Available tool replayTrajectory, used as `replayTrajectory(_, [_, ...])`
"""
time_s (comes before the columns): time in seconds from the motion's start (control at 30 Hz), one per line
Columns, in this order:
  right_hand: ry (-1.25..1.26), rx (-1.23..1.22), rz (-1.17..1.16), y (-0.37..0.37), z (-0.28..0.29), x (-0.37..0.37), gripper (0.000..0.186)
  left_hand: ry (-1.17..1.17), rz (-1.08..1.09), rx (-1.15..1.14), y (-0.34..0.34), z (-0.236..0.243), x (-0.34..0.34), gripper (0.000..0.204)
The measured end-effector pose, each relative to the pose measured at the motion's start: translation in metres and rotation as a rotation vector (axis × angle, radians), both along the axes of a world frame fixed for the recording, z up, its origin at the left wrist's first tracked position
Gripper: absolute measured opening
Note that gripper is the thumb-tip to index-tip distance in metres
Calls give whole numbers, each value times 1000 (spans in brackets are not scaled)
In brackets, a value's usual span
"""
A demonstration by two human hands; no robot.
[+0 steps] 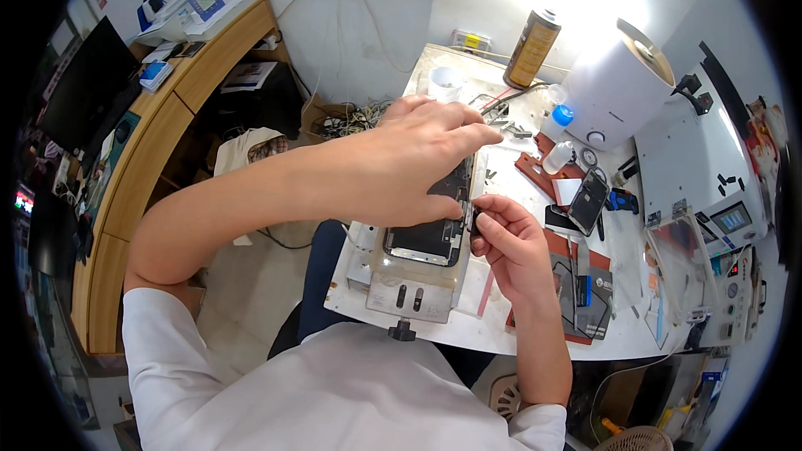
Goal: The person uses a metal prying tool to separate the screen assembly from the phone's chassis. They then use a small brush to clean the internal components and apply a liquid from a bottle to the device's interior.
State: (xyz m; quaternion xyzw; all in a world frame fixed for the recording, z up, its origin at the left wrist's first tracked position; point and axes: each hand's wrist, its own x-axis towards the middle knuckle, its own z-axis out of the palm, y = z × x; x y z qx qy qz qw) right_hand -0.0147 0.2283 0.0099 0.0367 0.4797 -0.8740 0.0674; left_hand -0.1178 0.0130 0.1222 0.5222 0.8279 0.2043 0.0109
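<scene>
A phone screen assembly (418, 244), black with a pale strip along its near end, lies on a metal clamping plate (411, 291) at the table's front. My left hand (418, 154) spreads over its far part, fingers stretched out and thumb resting near the right edge. Much of the screen is hidden beneath that hand. At the plate's right side, my right hand (511, 242) pinches a small black knob (477, 219) between thumb and fingers. Another black knob (402, 331) sticks out from the plate's near end.
Right of the plate lie a brown mat (551, 336) with tools and a disassembled phone (590, 199). Behind stand a brown spray can (533, 48), a white cup (445, 83), a blue-capped bottle (558, 121) and a white cylindrical appliance (614, 88). A white machine (697, 167) borders the right.
</scene>
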Motion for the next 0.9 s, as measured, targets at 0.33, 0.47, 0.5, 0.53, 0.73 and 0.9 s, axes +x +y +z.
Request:
replayTrajectory(0.33, [-15,41,-124,0,1,6,23,75,-406,-9,12,-1,-40,20])
replayTrajectory(0.47, [-30,232,-238,10,-8,17,21,-74,-517,-30,23,-1,-56,11])
replayTrajectory(0.5, [-47,345,-240,11,-7,22,21,-111,-534,-58,26,2,-59,10])
replayTrajectory(0.53, [-62,406,-240,12,-9,27,21,-147,-550,-87,29,5,-61,10])
replayTrajectory(0.73, [-131,501,-256,19,-22,54,23,-282,-636,-198,44,8,-70,10])
replayTrajectory(0.9, [-60,364,-246,16,-12,60,27,-296,-656,-181,46,6,-70,8])
